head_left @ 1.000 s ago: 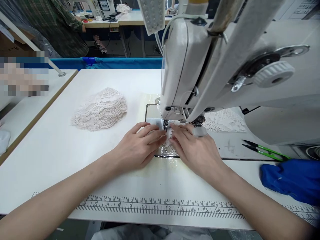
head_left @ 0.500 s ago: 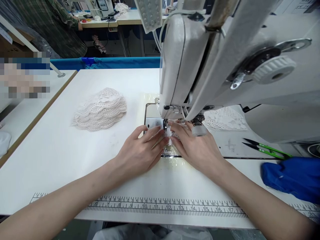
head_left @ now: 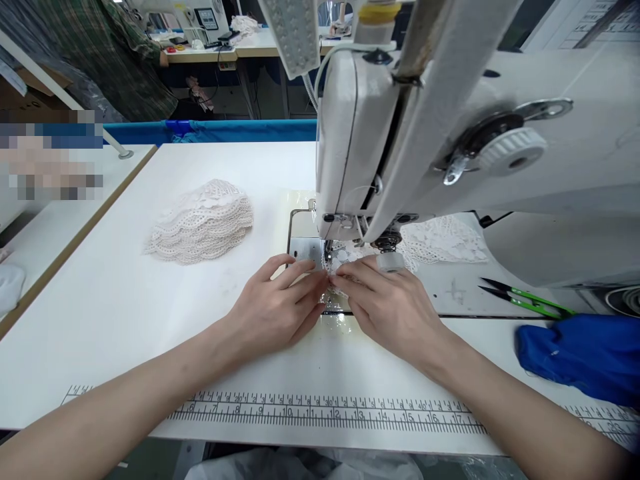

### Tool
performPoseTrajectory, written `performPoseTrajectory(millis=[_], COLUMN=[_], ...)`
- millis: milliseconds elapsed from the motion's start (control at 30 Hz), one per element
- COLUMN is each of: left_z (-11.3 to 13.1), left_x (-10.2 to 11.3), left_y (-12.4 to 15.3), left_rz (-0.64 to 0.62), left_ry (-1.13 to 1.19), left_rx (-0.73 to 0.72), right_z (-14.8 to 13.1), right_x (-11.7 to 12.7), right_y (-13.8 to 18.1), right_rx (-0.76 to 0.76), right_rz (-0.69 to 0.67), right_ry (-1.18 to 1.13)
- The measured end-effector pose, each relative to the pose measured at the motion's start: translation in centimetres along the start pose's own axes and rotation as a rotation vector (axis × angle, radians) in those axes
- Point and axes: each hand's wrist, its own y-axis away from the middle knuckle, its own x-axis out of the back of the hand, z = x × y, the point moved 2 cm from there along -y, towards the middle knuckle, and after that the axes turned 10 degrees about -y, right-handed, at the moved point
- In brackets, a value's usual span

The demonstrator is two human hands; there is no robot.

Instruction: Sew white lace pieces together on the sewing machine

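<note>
A piece of white lace lies at the sewing machine's presser foot, spreading to the right behind my fingers. My left hand rests on the bed just left of the foot, its thumb and fingertips closed at the lace's near edge. Meeting it there, my right hand pinches the same edge with bent fingers. The fingertips of both hands almost touch, and they cover part of the lace. Above them stands the white sewing machine head.
A stack of lace pieces sits on the white table to the left. More lace lies under the machine arm. Green-handled thread snips and a blue cloth are at right. A person's sleeve shows beyond.
My fingertips have drawn closer together just in front of the foot. The lace, bunched between my hands before, now shows more openly to the right of the foot. The view has shifted slightly.
</note>
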Motion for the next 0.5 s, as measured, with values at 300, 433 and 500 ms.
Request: performPoseTrajectory(millis=[300,433,500], left_z=[-0.08,-0.1,-0.12], left_x=[0.24,0.19,0.18], left_y=[-0.02,-0.07,-0.11], left_rz=[0.002,-0.005,-0.009], left_ry=[0.006,0.019,0.019], left_rx=[-0.008,0.002,0.0], right_z=[0.06,0.14,0.2], right_x=[0.15,0.07,-0.02], right_y=[-0.09,0.0,0.03], right_rx=[0.025,0.026,0.027], right_rz=[-0.021,-0.017,-0.017], right_ry=[0.002,0.006,0.019])
